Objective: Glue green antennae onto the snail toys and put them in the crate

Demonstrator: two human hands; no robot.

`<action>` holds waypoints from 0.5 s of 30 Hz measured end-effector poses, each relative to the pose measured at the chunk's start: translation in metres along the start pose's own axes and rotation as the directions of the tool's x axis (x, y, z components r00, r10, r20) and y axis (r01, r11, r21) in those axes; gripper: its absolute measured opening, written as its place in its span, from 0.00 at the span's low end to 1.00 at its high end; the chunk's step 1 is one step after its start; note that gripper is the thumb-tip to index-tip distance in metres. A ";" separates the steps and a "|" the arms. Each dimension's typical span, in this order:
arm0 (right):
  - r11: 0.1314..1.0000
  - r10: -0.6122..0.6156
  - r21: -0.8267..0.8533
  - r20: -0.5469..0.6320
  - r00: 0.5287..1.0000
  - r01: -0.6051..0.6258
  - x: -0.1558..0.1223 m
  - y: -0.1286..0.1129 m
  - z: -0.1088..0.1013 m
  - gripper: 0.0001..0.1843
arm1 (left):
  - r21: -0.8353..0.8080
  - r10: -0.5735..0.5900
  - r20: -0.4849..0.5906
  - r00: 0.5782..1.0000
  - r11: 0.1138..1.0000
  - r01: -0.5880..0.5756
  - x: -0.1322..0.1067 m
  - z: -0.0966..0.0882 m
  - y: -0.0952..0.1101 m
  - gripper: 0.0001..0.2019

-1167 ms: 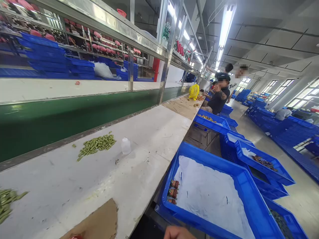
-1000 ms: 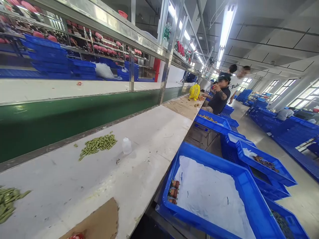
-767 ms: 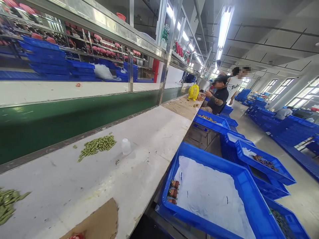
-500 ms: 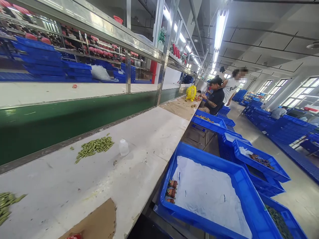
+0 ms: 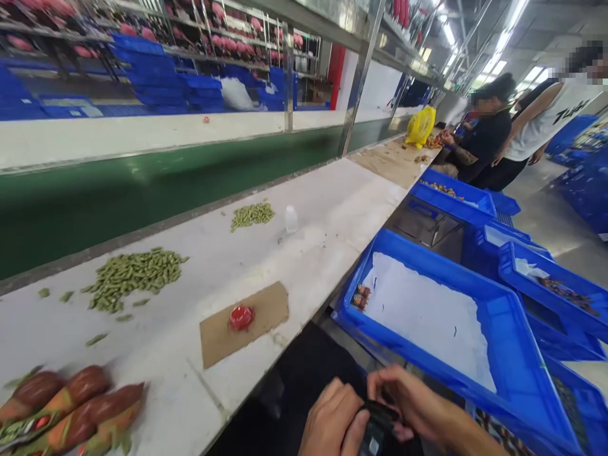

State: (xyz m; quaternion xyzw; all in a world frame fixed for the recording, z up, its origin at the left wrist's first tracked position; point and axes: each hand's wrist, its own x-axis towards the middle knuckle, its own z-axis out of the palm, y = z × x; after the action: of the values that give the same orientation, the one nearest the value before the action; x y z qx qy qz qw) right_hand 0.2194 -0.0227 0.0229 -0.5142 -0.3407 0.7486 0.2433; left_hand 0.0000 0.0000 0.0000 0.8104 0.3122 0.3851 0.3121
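Note:
Low in the view, my left hand (image 5: pixel 330 418) and my right hand (image 5: pixel 403 399) together hold a small black device (image 5: pixel 377 425), probably a phone; its front is hidden. Both hands are over a blue plastic crate (image 5: pixel 456 285) lined with white paper, with a few small carrot-shaped items (image 5: pixel 361 297) in one corner. To the left lies a white workbench (image 5: pixel 304 215) carrying a heap of green pods (image 5: pixel 133 277), a red cap (image 5: pixel 242 317) on a cardboard sheet (image 5: pixel 244 323), and brown-and-orange carrot-shaped items (image 5: pixel 66 408) at the near edge.
A green conveyor belt (image 5: pixel 156 202) runs along the bench's far side, below steel shelving with stacked blue crates (image 5: pixel 152 69). More blue crates (image 5: pixel 551 285) stand on the right. Two co-workers (image 5: pixel 484 133) work at the far end by a yellow bag (image 5: pixel 420 126).
The view has swung down and to the right. Both hands have come into view, holding the black device. The nearby bench items now show more fully.

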 end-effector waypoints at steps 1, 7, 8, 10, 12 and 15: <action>0.997 0.048 0.057 -0.003 0.999 -0.048 -0.003 0.004 0.000 0.31 | 0.000 0.049 0.025 0.999 0.999 -0.049 0.001 0.004 0.001 0.20; 0.944 0.219 0.229 0.101 0.971 -0.237 -0.023 0.012 0.006 0.37 | 0.121 0.253 0.033 0.967 0.959 -0.255 0.004 0.017 0.015 0.14; 0.940 0.221 0.237 0.122 0.968 -0.244 -0.027 0.013 0.006 0.39 | 0.133 0.292 0.022 0.956 0.947 -0.293 0.005 0.019 0.018 0.15; 0.938 0.213 0.244 0.155 0.965 -0.246 -0.034 0.015 0.005 0.43 | 0.125 0.346 0.008 0.938 0.931 -0.344 0.008 0.021 0.024 0.16; 0.944 0.193 0.243 0.137 0.972 -0.222 -0.042 0.020 0.000 0.45 | 0.075 0.333 0.023 0.943 0.940 -0.333 0.012 0.022 0.029 0.11; 0.967 0.140 0.223 -0.056 0.989 -0.124 -0.054 0.029 -0.013 0.39 | -0.040 0.185 0.095 0.978 0.982 -0.182 0.015 0.018 0.034 0.09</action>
State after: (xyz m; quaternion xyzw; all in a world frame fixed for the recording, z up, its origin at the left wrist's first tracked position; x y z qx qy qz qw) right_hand 0.2504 -0.0770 0.0306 -0.5322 -0.2124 0.7772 0.2602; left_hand 0.0318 -0.0139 0.0223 0.8490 0.2142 0.3765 0.3026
